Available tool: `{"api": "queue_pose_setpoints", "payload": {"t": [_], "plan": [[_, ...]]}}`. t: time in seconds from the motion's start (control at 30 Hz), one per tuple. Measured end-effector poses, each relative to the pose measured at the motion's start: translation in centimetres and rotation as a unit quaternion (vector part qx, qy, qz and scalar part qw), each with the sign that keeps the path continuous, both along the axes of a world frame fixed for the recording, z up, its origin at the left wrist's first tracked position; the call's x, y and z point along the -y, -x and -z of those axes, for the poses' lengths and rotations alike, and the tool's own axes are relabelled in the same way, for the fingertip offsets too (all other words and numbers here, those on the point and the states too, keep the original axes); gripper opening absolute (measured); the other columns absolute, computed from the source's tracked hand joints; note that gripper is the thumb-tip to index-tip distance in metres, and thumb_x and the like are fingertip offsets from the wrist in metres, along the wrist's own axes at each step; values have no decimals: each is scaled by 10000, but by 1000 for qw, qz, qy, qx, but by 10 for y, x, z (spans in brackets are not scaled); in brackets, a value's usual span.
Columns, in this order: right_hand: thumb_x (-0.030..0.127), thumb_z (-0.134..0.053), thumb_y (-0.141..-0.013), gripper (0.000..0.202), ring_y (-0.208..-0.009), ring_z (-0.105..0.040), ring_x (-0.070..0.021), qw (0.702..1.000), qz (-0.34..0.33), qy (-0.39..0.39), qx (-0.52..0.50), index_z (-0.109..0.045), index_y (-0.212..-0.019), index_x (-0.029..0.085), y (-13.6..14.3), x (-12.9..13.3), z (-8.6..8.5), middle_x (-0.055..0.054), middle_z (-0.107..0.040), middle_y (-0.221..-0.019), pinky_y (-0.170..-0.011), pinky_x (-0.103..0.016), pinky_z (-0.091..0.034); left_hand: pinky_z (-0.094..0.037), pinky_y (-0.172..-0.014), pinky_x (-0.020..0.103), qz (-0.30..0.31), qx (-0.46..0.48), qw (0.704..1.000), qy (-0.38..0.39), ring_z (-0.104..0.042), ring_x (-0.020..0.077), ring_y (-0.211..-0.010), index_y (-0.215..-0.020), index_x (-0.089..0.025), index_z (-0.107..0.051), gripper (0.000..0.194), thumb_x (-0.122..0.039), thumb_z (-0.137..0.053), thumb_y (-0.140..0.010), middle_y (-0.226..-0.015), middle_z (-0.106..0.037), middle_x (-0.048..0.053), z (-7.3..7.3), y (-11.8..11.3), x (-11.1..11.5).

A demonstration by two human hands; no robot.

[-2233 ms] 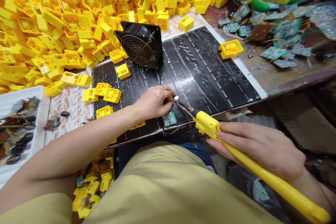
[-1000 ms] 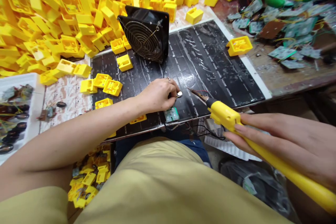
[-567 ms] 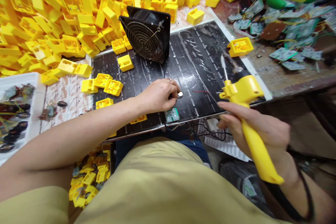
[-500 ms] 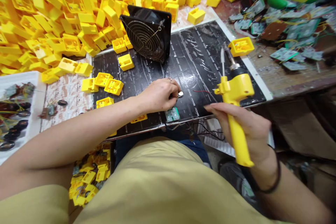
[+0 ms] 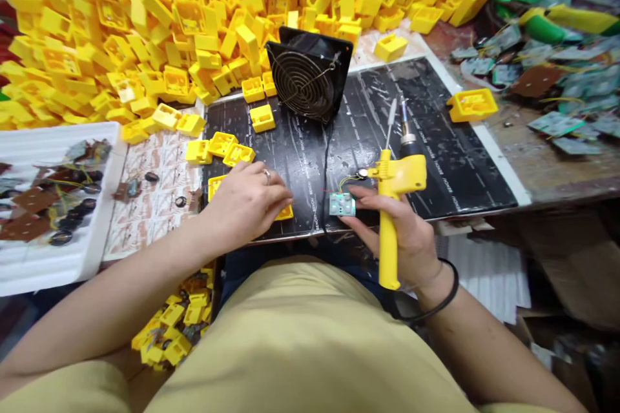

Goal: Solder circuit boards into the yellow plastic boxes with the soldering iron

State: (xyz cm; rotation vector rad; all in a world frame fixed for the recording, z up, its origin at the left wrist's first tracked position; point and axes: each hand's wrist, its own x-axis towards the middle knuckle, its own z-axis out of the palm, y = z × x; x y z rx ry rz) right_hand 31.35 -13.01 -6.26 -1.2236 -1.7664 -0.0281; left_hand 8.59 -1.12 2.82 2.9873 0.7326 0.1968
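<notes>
My right hand holds a yellow soldering gun, its metal tip pointing away over the black board. The thumb and a finger of that hand are at the edge of a small green circuit board. Thin wires run from it to a small round silver part. My left hand is over the board's left part, fingers bent together, near a yellow housing partly under it. Whether its fingertips hold anything is hidden.
A black fan stands at the board's back. Behind it rises a heap of yellow housings. A white tray with parts lies left; circuit boards are piled right. One yellow housing sits on the board's right edge.
My left hand has moved left, away from the circuit board. My right hand has come left with the soldering gun to the circuit board. The camera view has shifted.
</notes>
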Motion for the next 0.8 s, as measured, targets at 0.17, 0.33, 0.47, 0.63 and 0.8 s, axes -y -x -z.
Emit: {"api": "queue_pose_setpoints", "payload": {"t": [0.17, 0.33, 0.47, 0.63, 0.8], "plan": [[74, -772, -756, 633, -881, -712, -176, 997, 1, -50, -58, -455, -1287, 207, 4, 1, -10, -40, -711, -1009, -920, -343, -595, -469, -784, 357, -23, 33, 999, 23, -612, 211, -848, -960, -164, -760, 351, -346, -460, -979, -926, -737, 95, 14, -9, 17], [5, -756, -736, 740, -970, -701, -210, 996, -53, -67, -40, -437, -1345, 278, 10, 7, -27, -21, -727, -1020, -909, -395, -609, -474, -788, 335, -51, 30, 976, 209, -647, 199, -830, -905, -184, -752, 459, -402, -361, -1011, -864, -735, 58, 6, -41, 15], [5, -769, -714, 688, -970, -701, -233, 994, -90, -51, -40, -527, -1282, 308, 20, 14, -37, -12, -718, -1067, -794, -359, -642, -432, -578, 209, -94, 99, 879, 457, -618, 124, -653, -830, -143, -700, 334, -389, -506, -944, -682, -676, -4, 2, -48, 8], [6, -788, -695, 738, -814, -714, -178, 989, -110, -33, -94, -487, -1303, 294, 27, 6, -44, -39, -665, -1217, -643, -286, -629, -481, -620, 178, -113, 183, 812, 543, -619, 84, -632, -808, -126, -639, 74, -126, -571, -838, -687, -690, -2, -2, -22, 7], [69, -803, -721, 633, -1081, -661, -251, 990, -130, -35, -53, -496, -1255, 216, 31, -11, -44, -92, -678, -1177, -952, -426, -570, -488, -657, 212, -107, 118, 918, 364, -651, 115, -705, -804, -165, -667, 106, -207, -584, -856, -754, -716, 1, -35, 24, 22]]}}
